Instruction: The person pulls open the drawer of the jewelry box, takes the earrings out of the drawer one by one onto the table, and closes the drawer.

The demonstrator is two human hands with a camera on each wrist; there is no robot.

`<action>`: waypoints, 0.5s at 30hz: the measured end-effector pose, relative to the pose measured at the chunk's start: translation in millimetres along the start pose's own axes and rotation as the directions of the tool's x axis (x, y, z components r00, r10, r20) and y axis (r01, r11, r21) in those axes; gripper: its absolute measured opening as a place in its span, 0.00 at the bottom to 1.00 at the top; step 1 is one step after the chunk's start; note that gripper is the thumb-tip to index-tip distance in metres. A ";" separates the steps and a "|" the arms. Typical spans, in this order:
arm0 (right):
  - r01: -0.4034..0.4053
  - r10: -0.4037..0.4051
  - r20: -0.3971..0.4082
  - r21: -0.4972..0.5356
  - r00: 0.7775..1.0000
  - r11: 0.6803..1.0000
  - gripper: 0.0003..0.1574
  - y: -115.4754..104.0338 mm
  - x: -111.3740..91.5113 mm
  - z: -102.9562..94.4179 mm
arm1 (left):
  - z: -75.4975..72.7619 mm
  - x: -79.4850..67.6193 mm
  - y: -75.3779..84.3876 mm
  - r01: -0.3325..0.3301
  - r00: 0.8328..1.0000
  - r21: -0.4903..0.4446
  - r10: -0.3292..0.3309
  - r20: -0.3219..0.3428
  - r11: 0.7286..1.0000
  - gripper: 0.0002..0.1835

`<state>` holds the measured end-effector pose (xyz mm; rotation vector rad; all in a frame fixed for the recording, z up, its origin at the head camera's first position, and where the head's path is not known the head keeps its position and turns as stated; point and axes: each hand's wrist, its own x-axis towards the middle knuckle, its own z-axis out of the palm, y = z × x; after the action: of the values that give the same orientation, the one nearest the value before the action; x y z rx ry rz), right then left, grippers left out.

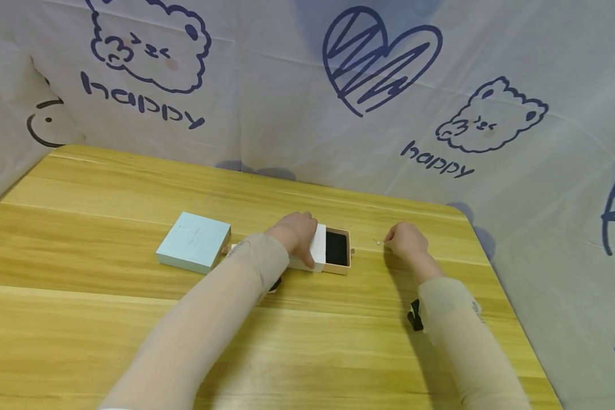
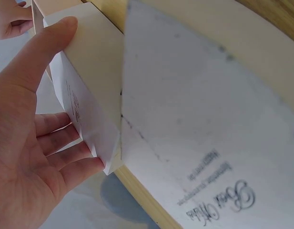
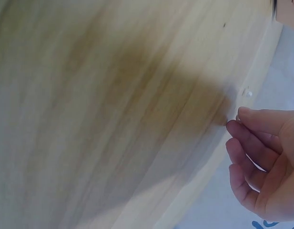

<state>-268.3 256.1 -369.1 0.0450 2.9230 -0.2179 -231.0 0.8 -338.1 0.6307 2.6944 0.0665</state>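
My left hand (image 1: 296,232) grips the white sleeve of a small box (image 1: 316,250), its thumb on one face and its fingers along the opposite side. From the right end of that sleeve a tan drawer (image 1: 349,253) sticks out, with a black pad (image 1: 336,249) inside. To the right of the drawer, my right hand (image 1: 408,242) holds thumb and forefinger pinched together, other fingers curled. A tiny shiny piece of jewellery (image 3: 247,92) shows just beyond those fingertips; its exact kind is too small to make out.
A light blue box (image 1: 195,242) lies to the left on the wooden table (image 1: 107,341). Another pale box (image 2: 185,119) with printed lettering fills much of the left wrist view. Something black (image 1: 275,286) peeks out under the left forearm. Behind the table hangs a printed white cloth (image 1: 287,85).
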 end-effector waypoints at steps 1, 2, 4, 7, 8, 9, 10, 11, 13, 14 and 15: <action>0.001 -0.001 0.000 -0.004 1.000 1.000 0.08 -0.3 0.0 0.3 | 0.0 0.3 0.1 -0.001 1.000 0.002 0.001 0.000 1.000 0.45; 0.003 -0.003 0.001 -0.009 1.000 1.000 0.09 -0.3 0.2 0.6 | 0.0 0.4 0.2 -0.003 1.000 0.005 0.003 -0.001 1.000 0.45; 0.002 -0.002 0.004 -0.018 1.000 1.000 0.09 -0.6 0.5 0.7 | -0.2 0.6 0.3 -0.004 1.000 0.010 0.004 0.000 1.000 0.45; -0.002 0.003 0.012 -0.027 1.000 1.000 0.10 -0.3 1.6 0.8 | 0.0 1.3 0.2 -0.006 1.000 0.012 0.006 0.000 1.000 0.45; -0.004 0.005 0.015 -0.029 1.000 1.000 0.10 -0.3 1.9 0.8 | 0.2 1.5 0.0 -0.007 1.000 0.013 0.007 0.000 1.000 0.45; -0.006 0.007 0.018 -0.031 1.000 1.000 0.10 -0.1 2.3 0.8 | 0.3 1.6 0.0 -0.007 1.000 0.013 0.007 0.001 1.000 0.45; -0.009 0.009 0.022 -0.031 1.000 0.999 0.10 -0.1 2.6 0.9 | 0.4 1.8 -0.1 -0.007 1.000 0.013 0.007 0.001 1.000 0.45; -0.011 0.011 0.025 -0.031 1.000 0.999 0.10 -0.2 2.7 0.9 | 0.4 1.8 -0.1 -0.007 1.000 0.013 0.007 0.002 1.000 0.45; -0.013 0.014 0.026 -0.030 1.000 0.999 0.10 -0.6 2.8 1.1 | 0.3 1.7 -0.1 -0.005 1.000 0.013 0.005 0.003 1.000 0.45; -0.016 0.017 0.029 -0.028 0.999 0.999 0.10 -0.7 2.8 1.3 | 0.2 1.6 0.0 -0.003 1.000 0.014 0.003 0.004 1.000 0.46; -0.017 0.018 0.029 -0.026 0.999 1.000 0.10 -0.8 2.8 1.5 | 0.1 1.4 0.1 -0.002 1.000 0.014 0.002 0.006 1.000 0.46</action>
<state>-270.7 255.1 -371.0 0.0623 2.8950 -0.1760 -232.2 1.5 -338.6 0.6368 2.6905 0.0465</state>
